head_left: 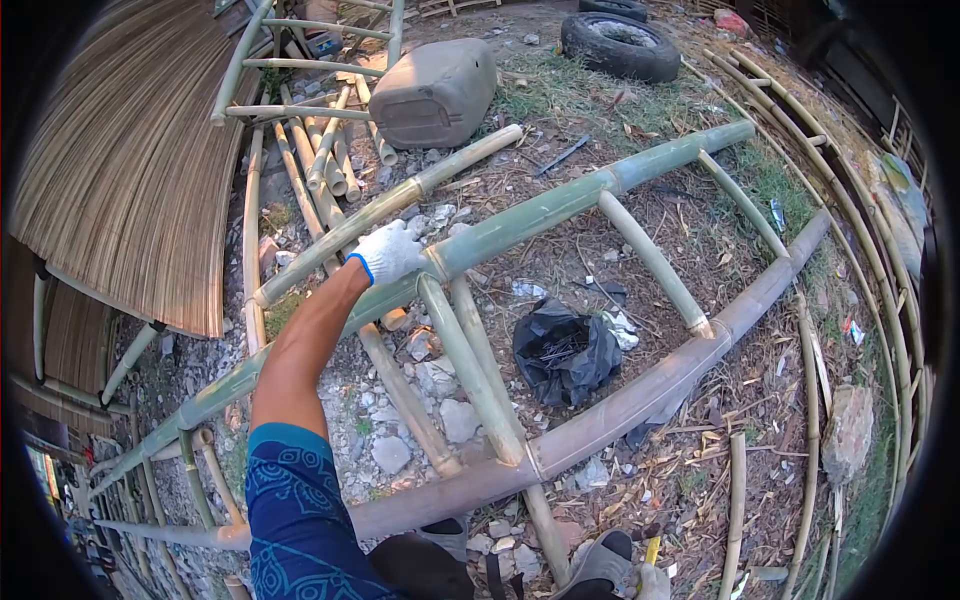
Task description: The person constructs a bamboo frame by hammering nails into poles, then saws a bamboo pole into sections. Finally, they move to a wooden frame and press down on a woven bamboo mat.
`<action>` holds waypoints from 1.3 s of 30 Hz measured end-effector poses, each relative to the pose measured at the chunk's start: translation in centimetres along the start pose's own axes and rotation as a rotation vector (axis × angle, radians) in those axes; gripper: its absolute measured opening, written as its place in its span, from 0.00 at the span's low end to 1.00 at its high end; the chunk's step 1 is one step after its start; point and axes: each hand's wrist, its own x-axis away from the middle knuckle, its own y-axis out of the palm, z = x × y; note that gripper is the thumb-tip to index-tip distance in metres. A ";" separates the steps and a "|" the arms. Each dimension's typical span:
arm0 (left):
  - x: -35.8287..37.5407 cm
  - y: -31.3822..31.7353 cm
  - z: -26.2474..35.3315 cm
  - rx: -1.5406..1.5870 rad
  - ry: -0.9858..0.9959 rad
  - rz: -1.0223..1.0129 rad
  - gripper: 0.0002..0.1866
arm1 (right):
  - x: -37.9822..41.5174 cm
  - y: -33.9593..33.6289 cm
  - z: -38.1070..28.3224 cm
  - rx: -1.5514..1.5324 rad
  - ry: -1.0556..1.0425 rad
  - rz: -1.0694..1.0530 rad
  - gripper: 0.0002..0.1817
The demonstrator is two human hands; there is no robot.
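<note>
A bamboo ladder frame lies at a slant before me, with a green bamboo pole on the far side and a greyish bamboo pole nearer my feet. Several bamboo rungs join the two. My left hand, in a white glove with a blue cuff, grips the green pole close to a rung joint; its fingertips are partly hidden. At the bottom edge my right hand, also gloved, is closed around a tool with a yellow handle. Most of that tool is out of sight.
A black plastic bag holding dark, thin pieces sits between the rungs. Beyond are a jerrycan, a tyre, loose bamboo pieces and another ladder. Stones litter the ground near my shoe.
</note>
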 end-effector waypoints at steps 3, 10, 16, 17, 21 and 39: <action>0.4 -2.6 4.4 0.462 -0.587 -0.175 0.14 | -0.1 -0.5 0.8 -0.021 0.019 -0.002 0.23; 1.2 -2.5 3.0 0.072 -0.241 -0.130 0.06 | -0.5 -2.0 3.8 -0.022 -0.008 0.016 0.23; 0.2 -9.4 -9.1 -0.030 -0.584 0.268 0.08 | -0.5 -1.6 0.3 -0.344 0.172 -0.044 0.22; 0.5 -10.3 -9.3 0.189 -0.577 0.359 0.13 | 0.9 -1.1 0.4 -0.434 0.239 -0.058 0.22; -1.2 -13.0 -0.5 0.567 -0.619 0.095 0.18 | 0.1 -0.1 -1.2 -0.208 0.226 -0.027 0.23; -17.2 -10.3 13.3 0.695 -0.539 0.465 0.13 | 2.0 0.9 -4.9 -0.175 0.204 -0.027 0.20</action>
